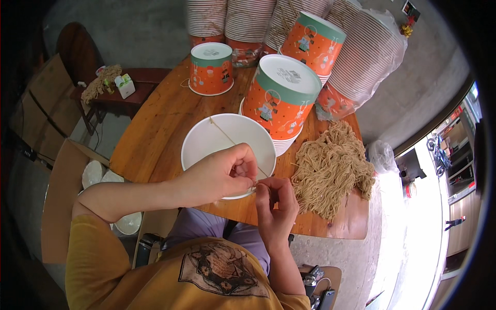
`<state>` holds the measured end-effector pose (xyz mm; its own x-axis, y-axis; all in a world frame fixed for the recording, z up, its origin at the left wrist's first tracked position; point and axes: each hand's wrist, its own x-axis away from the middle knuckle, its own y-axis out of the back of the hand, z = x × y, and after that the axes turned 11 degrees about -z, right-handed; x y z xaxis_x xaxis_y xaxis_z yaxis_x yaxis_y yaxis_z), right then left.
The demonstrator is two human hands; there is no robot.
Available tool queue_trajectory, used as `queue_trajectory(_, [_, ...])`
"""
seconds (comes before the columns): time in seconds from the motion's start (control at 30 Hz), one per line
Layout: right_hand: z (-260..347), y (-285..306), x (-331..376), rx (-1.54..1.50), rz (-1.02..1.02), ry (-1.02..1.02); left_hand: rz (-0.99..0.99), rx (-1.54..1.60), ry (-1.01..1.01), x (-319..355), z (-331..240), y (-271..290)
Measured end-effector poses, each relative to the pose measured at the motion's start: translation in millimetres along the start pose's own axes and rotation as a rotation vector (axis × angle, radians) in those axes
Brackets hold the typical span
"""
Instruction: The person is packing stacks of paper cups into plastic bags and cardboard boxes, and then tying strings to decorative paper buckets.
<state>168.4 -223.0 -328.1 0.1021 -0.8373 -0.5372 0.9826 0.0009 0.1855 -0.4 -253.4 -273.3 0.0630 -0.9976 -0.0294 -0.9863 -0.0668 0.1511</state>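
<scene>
1. A thin tan string [232, 140] is pinched at the near rim of the white paper bowl [206, 142] by both hands; the left hand [219, 173] is closed narrowly on it with thumb and forefinger, and the right hand [276, 204] is likewise curled tight around its end.
2. The string is seen running from the fingers across the bowl's open mouth to the far rim, so it is best kept taut while the fingertips work (slack would probably let it slip off the rim).
3. The bowl lies mouth-up on the wooden table [155, 129]; it is judged wise that it be steadied by the heel of the left hand.
4. The heap of tan strings [330, 168] lies just right of the bowl, and the stacked orange bowls [281, 98] touch its far side; neither should be nudged.
</scene>
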Motion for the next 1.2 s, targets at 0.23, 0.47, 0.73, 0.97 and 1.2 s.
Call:
queue_trajectory(0.23, [-2.3,3.5,-0.7,-0.029,-0.008,-0.074,0.022,0.153,0.141,-3.8,2.5,0.0])
queue_trajectory(0.47, [-0.8,9.9,-5.7,0.192,0.02,0.243,0.02,0.135,0.124,-3.6,5.7,-1.0])
queue_trajectory(0.73, [-1.9,8.1,-9.5,0.314,-0.008,0.494,0.003,0.01,-0.028,-2.4,8.3,-2.4])
queue_trajectory(0.97, [-10.5,10.5,-7.1,-0.116,0.042,-0.067,0.027,0.076,0.036,-2.0,4.4,-2.5])
queue_trajectory(1.2, [-6.3,11.1,-9.3,0.049,0.075,0.239,0.027,0.126,0.058,-2.8,6.6,-1.6])
